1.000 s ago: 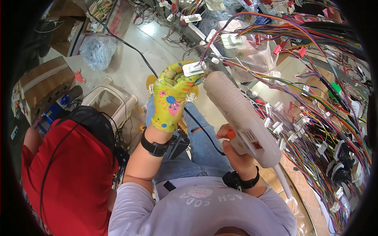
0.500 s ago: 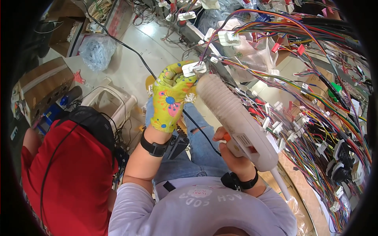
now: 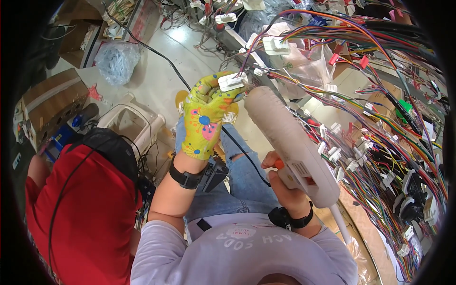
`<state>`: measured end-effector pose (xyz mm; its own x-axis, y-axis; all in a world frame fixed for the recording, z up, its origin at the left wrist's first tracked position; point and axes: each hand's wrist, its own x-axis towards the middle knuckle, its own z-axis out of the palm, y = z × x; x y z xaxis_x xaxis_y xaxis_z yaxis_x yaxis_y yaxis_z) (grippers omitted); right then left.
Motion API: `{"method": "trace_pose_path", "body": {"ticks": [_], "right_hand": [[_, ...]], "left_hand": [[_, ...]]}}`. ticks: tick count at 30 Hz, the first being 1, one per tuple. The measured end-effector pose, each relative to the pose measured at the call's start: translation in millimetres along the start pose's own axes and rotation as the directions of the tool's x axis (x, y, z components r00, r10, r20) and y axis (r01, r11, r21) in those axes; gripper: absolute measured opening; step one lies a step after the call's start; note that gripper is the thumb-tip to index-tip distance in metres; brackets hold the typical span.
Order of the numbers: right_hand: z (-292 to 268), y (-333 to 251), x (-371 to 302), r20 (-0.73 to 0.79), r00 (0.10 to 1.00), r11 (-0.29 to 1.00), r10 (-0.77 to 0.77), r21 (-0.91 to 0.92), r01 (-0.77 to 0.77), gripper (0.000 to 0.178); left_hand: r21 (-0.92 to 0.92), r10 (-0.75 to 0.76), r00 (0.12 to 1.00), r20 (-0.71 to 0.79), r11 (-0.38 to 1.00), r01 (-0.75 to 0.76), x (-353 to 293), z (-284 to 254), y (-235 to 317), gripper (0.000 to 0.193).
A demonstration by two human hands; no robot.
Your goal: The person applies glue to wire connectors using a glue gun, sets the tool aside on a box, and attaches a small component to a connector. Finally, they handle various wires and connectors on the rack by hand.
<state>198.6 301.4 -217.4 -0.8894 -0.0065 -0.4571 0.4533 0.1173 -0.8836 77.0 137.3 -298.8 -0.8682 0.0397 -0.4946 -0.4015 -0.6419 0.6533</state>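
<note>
My left hand point(image 3: 204, 116), in a yellow flowered glove, pinches a white plastic connector point(image 3: 232, 82) with coloured wires running up from it. My bare right hand point(image 3: 288, 186) is wrapped round the handle of a large whitish glue gun point(image 3: 289, 137), fingers by its orange trigger point(image 3: 279, 164). The gun tilts up and to the left, and its nozzle sits right beside the connector's right end; whether they touch I cannot tell. A white glue stick point(image 3: 340, 223) sticks out of the gun's back end. A black cord point(image 3: 244, 156) passes behind my left hand toward the gun.
Bundles of coloured wires point(image 3: 370, 111) with white connectors crowd the right side. Another white connector point(image 3: 275, 45) hangs just beyond my hands. A person in a red shirt point(image 3: 90, 213) is close on my left, near a beige plastic stool point(image 3: 128, 118). Cardboard boxes point(image 3: 57, 104) stand farther left.
The glue gun and my right hand have shifted slightly to the right. My left hand keeps hold of the connector, which has tilted a little.
</note>
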Motion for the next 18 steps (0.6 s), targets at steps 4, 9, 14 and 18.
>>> {"method": "trace_pose_path", "body": {"ticks": [4,9,14,18], "right_hand": [[-2.0,1.4,3.4,0.055,0.997,0.997,-0.044,-0.057,0.047,0.043],[0.4,3.1,1.1,-0.007,1.000,0.994,-0.002,0.111,0.003,0.041],[-1.0,4.8,1.2,0.026,0.999,0.999,-0.023,0.026,0.022,0.040],[-1.7,3.1,0.6,0.046,0.999,1.000,-0.017,-0.008,0.018,0.040]], "left_hand": [[0.056,-0.031,0.999,0.028,0.998,0.029,0.6,-0.9,1.9,0.030],[0.028,-0.030,0.999,-0.011,0.999,0.030,-0.3,0.0,1.3,0.032],[0.040,-0.038,0.999,-0.027,0.998,0.039,-0.6,0.4,0.8,0.032],[0.060,0.012,1.000,-0.020,0.998,-0.010,-1.6,0.4,0.3,0.031]]}}
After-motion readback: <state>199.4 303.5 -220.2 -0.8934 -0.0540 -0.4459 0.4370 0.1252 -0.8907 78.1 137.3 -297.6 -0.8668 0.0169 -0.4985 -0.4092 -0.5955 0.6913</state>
